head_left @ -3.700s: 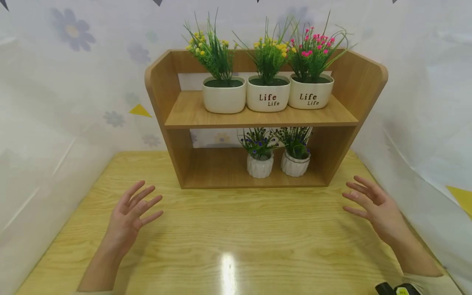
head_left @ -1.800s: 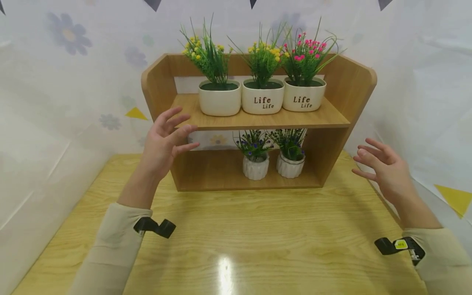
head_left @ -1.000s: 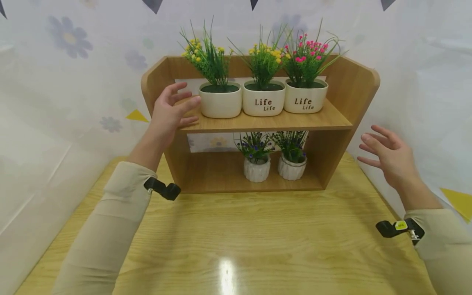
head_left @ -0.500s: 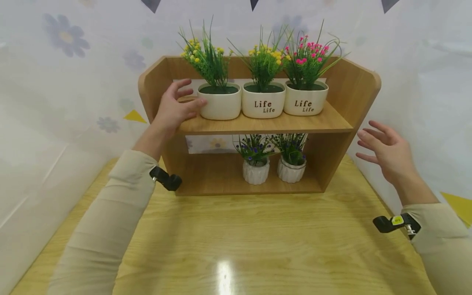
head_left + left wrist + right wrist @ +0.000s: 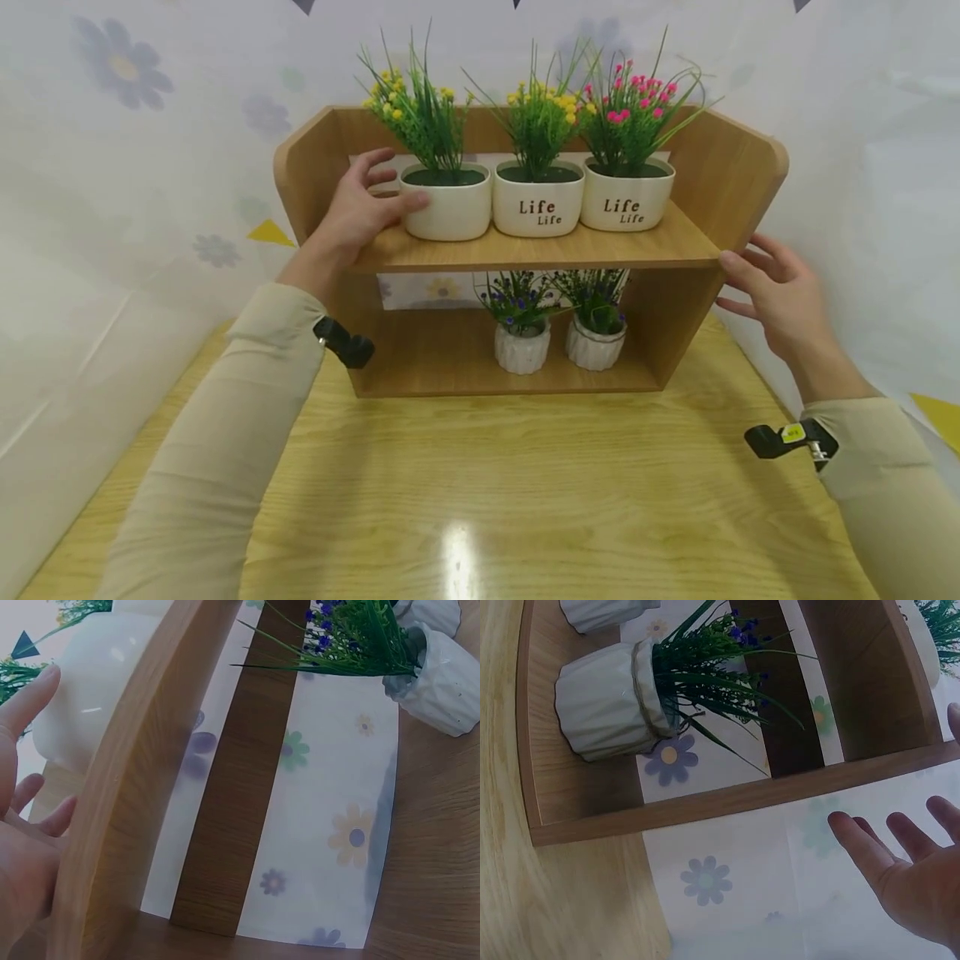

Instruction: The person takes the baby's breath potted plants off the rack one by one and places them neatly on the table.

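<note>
In the head view my left hand [image 5: 358, 204] is at the left end of the upper shelf, beside the left cream planter [image 5: 448, 212] of yellow flowers. Its thumb overlaps the planter's front, and its fingers spread by the planter's left side. The left wrist view has the thumb before the planter's smooth wall [image 5: 90, 690]. My right hand [image 5: 783, 296] is by the right side panel of the wooden shelf [image 5: 536, 254], fingers apart, thumb at the panel's front edge. In the right wrist view its fingers [image 5: 862, 844] extend outside that panel, holding nothing.
Beside the left planter stand a middle "Life" planter [image 5: 537, 208] and a pink-flowered one [image 5: 627, 200]. Two white ribbed pots [image 5: 522, 348] with purple flowers sit on the lower shelf. The shelf stands on a wood-grain table [image 5: 480, 483]; a flower-print wall sheet [image 5: 187, 192] hangs behind.
From the table's left side, my left hand has risen to the upper shelf and moved right to the left planter. My right hand has risen and come in to the shelf's right side.
</note>
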`<state>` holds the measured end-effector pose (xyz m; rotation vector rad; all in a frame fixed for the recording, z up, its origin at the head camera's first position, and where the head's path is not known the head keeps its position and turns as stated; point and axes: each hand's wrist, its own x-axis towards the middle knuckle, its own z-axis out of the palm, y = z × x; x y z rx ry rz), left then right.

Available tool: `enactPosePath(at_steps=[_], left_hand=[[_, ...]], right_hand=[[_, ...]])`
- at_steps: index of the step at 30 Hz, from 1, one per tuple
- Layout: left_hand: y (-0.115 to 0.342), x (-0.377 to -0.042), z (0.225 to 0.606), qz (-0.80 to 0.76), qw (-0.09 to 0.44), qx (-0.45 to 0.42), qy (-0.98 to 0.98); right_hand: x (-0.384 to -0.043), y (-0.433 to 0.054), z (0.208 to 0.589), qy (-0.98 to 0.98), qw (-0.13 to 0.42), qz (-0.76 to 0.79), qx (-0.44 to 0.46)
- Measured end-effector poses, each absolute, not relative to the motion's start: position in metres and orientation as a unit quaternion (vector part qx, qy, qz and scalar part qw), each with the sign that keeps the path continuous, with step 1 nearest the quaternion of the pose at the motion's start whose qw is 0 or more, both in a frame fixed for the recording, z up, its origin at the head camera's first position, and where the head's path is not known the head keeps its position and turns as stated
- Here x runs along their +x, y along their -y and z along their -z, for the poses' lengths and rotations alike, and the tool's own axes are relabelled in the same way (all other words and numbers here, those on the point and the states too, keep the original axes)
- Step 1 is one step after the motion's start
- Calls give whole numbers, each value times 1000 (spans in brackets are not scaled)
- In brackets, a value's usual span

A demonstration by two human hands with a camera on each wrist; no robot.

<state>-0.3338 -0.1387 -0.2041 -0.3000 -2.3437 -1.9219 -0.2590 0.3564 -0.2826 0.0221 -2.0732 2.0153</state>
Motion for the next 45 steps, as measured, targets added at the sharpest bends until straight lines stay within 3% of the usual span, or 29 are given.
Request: enactPosePath(at_steps=[15,45], left_hand=[[133,-343,206,564,41,-135,814],[130,-338,201,534,31,-116,837]], right_hand=[[-266,-340,282,720,171,-672,-7],[-262,-336,280,728,183,-661,-21]])
